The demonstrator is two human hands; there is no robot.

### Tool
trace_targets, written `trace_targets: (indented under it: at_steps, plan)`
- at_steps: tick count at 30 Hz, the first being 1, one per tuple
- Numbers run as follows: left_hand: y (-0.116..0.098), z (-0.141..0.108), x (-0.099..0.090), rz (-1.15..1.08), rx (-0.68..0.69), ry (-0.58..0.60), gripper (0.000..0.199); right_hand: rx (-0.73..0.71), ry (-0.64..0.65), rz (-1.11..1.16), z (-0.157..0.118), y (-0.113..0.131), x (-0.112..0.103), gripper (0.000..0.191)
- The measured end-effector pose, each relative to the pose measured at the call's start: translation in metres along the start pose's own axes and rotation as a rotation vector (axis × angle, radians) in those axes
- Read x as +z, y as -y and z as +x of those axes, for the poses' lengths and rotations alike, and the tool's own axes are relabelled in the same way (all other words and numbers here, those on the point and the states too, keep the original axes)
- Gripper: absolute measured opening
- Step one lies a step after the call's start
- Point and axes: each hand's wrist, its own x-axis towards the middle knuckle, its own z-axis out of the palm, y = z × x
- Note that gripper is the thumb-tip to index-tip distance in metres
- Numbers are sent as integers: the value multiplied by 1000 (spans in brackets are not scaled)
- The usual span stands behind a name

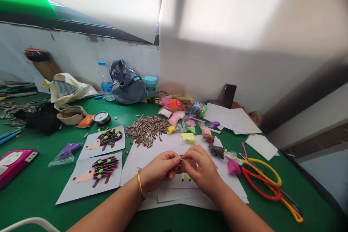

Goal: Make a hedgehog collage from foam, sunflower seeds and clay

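The left hand (162,168), a gold bangle (140,185) on its wrist, is closed with thumb and fingers around a small brown piece (179,168), which is largely hidden by the fingers. The right hand (200,168) meets it from the other side, its fingers bent and their tips drawn in at the piece; I cannot tell whether they grip it or only touch it. Both hands are above white sheets (144,154) spread on the green table (89,217), and small yellow-green marks (186,179) show on the paper between them. Just beyond the sheets lies a heap of striped seeds (148,128). To the left are two hedgehog pictures, the nearer one (98,174) below the farther one (104,140), each with a dark spiny back dotted in light green. A purple packet (67,151) lies beside them, and a magenta box (16,165) is at the far left. To the right of the seeds are a yellow lump (188,137) and a brown lump in clear wrap (208,136); past these, a bright pink lump (233,166) sits beside scissors with yellow and red handles (262,181). Along the back stand a water bottle (106,83), a blue-gray bag (128,88) and a teal-lidded cup (150,88), and a dark phone (229,96) leans near the wall.
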Motion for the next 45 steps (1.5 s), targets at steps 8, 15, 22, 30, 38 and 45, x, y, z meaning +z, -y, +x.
trace_targets:
  at_steps: [8, 15, 22, 30, 38, 45]
  plan:
    - [-9, 8, -12, -56, 95, -369, 28, 52, 60, -76, -7, -13, -9, 10]
    - [-9, 13, -15, -90, 115, -430, 29, -8, 158, -249, -17, -13, 4, 11]
    - [-8, 13, -13, -86, 123, -423, 27, -25, 154, -305, -18, -13, 11, 10]
    - [-10, 11, -11, -87, 126, -429, 27, -25, 153, -351, -18, -13, 14, 10]
    - [-9, 11, -12, -90, 122, -427, 24, -122, 188, -522, -16, -13, 15, 12]
    - [-8, 12, -12, -83, 123, -421, 22, -155, 200, -601, -15, -14, 17, 12]
